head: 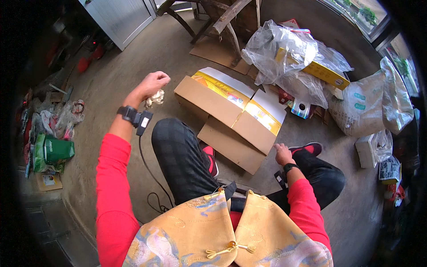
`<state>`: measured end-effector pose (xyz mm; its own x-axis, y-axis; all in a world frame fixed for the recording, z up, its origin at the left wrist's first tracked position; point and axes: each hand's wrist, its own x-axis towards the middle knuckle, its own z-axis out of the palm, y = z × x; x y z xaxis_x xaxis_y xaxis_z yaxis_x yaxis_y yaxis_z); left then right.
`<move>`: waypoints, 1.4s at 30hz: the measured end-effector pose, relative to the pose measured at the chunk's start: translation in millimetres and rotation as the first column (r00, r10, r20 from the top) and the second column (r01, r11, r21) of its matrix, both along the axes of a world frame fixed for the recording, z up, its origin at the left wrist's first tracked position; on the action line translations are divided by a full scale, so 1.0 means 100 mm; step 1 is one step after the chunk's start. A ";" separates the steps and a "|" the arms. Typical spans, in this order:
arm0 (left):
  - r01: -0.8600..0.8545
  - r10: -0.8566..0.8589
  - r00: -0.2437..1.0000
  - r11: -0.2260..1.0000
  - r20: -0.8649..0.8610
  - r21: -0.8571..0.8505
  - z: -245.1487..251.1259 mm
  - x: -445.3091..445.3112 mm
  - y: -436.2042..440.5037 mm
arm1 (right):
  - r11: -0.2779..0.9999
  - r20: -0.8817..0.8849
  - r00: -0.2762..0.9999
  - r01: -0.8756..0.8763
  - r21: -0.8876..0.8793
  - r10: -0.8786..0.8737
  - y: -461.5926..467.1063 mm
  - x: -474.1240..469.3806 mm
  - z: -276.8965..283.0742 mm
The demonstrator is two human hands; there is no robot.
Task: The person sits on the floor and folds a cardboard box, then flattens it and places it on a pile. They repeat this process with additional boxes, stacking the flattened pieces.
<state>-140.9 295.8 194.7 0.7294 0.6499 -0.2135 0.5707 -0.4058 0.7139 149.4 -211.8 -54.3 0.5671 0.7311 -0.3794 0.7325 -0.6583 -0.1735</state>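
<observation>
My left hand [154,83] is raised to the left of a flattened cardboard box [213,101], apart from it. A crumpled whitish bundle [156,97], perhaps string or tape, hangs beneath the palm, and the fingers curl towards the thumb. At the box's lower right corner is my right hand [283,154], its fingertips at or very near the edge; whether they touch is not clear. The box lies between my feet, plain brown flaps towards me and yellow printed panels on the far side. A brown cardboard flap [233,147] extends from under it.
Clear plastic bags [287,46] and a yellow carton [327,75] are heaped at the upper right, beside a white woven sack [363,100]. A wooden frame [230,16] stands at the top. On the left lie plastic bags and a green bag [58,150]. A cable [146,163] hangs from my left wrist.
</observation>
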 end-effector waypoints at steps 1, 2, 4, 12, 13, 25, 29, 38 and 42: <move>-0.001 0.002 1.000 0.997 -0.009 0.078 -0.11 0.10 0.02 | 0.993 -0.058 0.993 0.110 0.045 -0.108 0.05 0.02 -0.04; -0.022 0.031 0.996 0.994 -0.089 0.103 -0.22 0.17 0.09 | 0.972 -0.120 0.972 0.212 0.100 -0.199 0.11 0.02 -0.08; -0.044 0.076 0.980 0.983 -0.181 0.176 -0.54 0.25 0.25 | 0.910 -0.261 0.896 0.398 0.115 -0.359 0.33 0.06 -0.16; -0.224 0.293 0.886 0.949 -0.360 0.222 -1.99 0.00 0.81 | 0.856 -0.525 0.850 0.299 0.421 -0.040 1.75 -0.02 -0.05; -0.219 0.285 0.893 0.951 -0.349 0.216 -2.15 0.01 0.87 | 0.857 -0.476 0.879 0.235 0.458 0.013 1.92 -0.02 -0.03; -0.188 0.107 0.968 0.909 -0.226 -0.371 -2.78 0.42 1.21 | 0.985 -0.398 0.917 0.089 0.148 -0.023 2.68 0.16 -0.06; -0.014 -0.082 0.942 0.959 -0.326 -0.282 -2.57 0.46 1.25 | 0.970 -0.500 0.866 0.124 0.210 -0.002 2.56 0.22 0.04; -0.261 0.121 0.964 0.614 -0.238 -0.744 -2.58 -0.21 0.94 | 0.897 -0.175 0.961 -0.125 0.424 0.216 2.00 -0.72 -0.28; -0.401 0.446 0.857 0.262 -0.258 -0.878 -2.74 -0.43 0.81 | 0.928 -0.321 0.915 -0.124 0.352 0.244 1.88 -1.09 -0.70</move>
